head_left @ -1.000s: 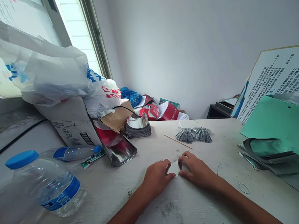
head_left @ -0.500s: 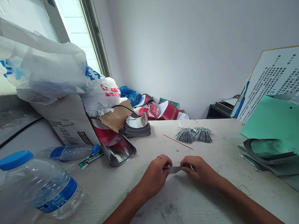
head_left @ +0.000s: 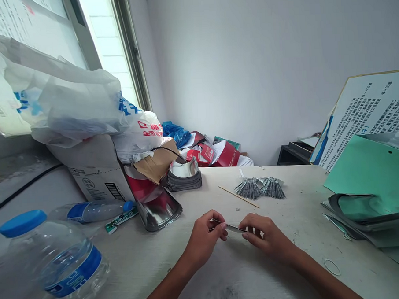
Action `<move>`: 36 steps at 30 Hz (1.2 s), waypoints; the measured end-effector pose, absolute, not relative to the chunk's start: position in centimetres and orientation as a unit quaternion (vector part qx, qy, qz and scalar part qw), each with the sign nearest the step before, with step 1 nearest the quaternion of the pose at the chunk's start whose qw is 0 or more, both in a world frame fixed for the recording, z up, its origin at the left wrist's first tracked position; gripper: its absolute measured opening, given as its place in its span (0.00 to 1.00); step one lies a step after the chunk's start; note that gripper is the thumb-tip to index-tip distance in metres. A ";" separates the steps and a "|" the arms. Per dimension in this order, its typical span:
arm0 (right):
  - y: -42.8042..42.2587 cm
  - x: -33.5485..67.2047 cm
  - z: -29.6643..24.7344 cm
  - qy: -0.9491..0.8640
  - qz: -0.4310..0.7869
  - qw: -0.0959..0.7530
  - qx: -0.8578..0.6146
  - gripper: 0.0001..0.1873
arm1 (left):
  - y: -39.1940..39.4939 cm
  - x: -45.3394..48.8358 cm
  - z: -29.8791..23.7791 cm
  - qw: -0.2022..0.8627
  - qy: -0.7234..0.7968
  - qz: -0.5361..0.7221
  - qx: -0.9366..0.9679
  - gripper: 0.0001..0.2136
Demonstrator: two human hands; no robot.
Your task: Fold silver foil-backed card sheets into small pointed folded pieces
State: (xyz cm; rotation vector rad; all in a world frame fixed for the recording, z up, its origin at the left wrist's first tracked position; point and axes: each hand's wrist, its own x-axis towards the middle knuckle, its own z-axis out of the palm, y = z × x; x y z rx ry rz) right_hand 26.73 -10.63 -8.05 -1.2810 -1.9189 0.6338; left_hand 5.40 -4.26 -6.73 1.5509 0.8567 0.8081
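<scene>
A small thin grey strip [head_left: 235, 228], seen nearly edge-on, is held above the table between my two hands. My left hand [head_left: 208, 233] pinches its left end between thumb and fingers. At its right end, the fingertips of my right hand [head_left: 263, 235] close on the edge. Beyond the hands lie two fan-shaped bundles of thin metallic strips, a left bundle [head_left: 248, 189] and a right bundle [head_left: 273, 189]. A thin wooden stick [head_left: 238, 196] rests on the table beside them.
Left stand a water bottle [head_left: 63, 261], a lying bottle [head_left: 96, 211], a toothpaste box [head_left: 121, 219] and curved metal sheets [head_left: 160, 209]. Another curved stack [head_left: 184, 179] sits behind. To the right are dark curved sheets [head_left: 367, 217], a green folder [head_left: 362, 169] and a white ring [head_left: 332, 267].
The strip has tilted, its left end now higher than its right. My left hand has turned slightly around its end. The whole view has shifted a little downward in the scene.
</scene>
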 end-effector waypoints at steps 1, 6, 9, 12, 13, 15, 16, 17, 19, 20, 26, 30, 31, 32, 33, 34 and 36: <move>-10.5 26.7 -8.1 -0.737 0.260 0.371 -0.501 0.09 | -4.3 5.4 -6.7 0.563 0.365 0.344 0.657 0.11; -10.0 26.5 -8.6 -0.652 0.382 0.437 -0.488 0.12 | -4.4 5.5 -6.3 0.544 0.356 0.351 0.673 0.10; -9.8 26.5 -8.8 -0.608 0.434 0.476 -0.464 0.13 | -4.5 5.5 -6.0 0.537 0.349 0.362 0.678 0.10; -9.7 26.6 -8.8 -0.593 0.436 0.489 -0.467 0.13 | -4.5 5.5 -6.0 0.520 0.352 0.377 0.681 0.09; -9.6 26.7 -8.7 -0.589 0.431 0.492 -0.475 0.13 | -4.6 5.6 -6.0 0.513 0.352 0.382 0.683 0.09; -9.5 27.0 -8.7 -0.586 0.412 0.498 -0.489 0.12 | -4.7 5.7 -6.1 0.497 0.350 0.390 0.692 0.08; -9.4 27.1 -8.8 -0.586 0.403 0.502 -0.493 0.12 | -4.7 5.7 -6.1 0.490 0.347 0.392 0.697 0.07; -9.4 27.2 -8.8 -0.588 0.396 0.505 -0.492 0.11 | -4.8 5.7 -6.1 0.483 0.345 0.393 0.703 0.07; -9.4 27.3 -9.0 -0.592 0.390 0.513 -0.483 0.09 | -4.9 5.7 -6.1 0.471 0.343 0.397 0.709 0.06; -9.3 27.3 -9.1 -0.594 0.392 0.517 -0.477 0.08 | -4.9 5.7 -6.2 0.468 0.343 0.399 0.710 0.05; -9.2 27.2 -9.7 -0.599 0.397 0.505 -0.478 0.06 | -4.8 5.8 -6.6 0.461 0.357 0.413 0.700 0.05; -9.3 26.9 -9.4 -0.596 0.381 0.516 -0.483 0.07 | -4.8 5.9 -6.8 0.460 0.366 0.421 0.691 0.06; -9.4 26.9 -9.3 -0.596 0.377 0.518 -0.484 0.07 | -4.9 6.0 -6.8 0.460 0.368 0.422 0.689 0.06; -9.4 26.8 -9.3 -0.598 0.370 0.520 -0.485 0.07 | -4.9 6.0 -6.8 0.460 0.370 0.422 0.688 0.06; -9.5 26.7 -9.2 -0.603 0.359 0.521 -0.486 0.07 | -4.9 6.0 -6.7 0.459 0.373 0.422 0.687 0.06; -9.5 26.7 -9.2 -0.611 0.344 0.521 -0.487 0.07 | -4.9 6.1 -6.8 0.459 0.374 0.423 0.686 0.06; -9.7 26.6 -9.3 -0.632 0.301 0.519 -0.490 0.05 | -4.9 6.1 -6.8 0.458 0.376 0.427 0.684 0.06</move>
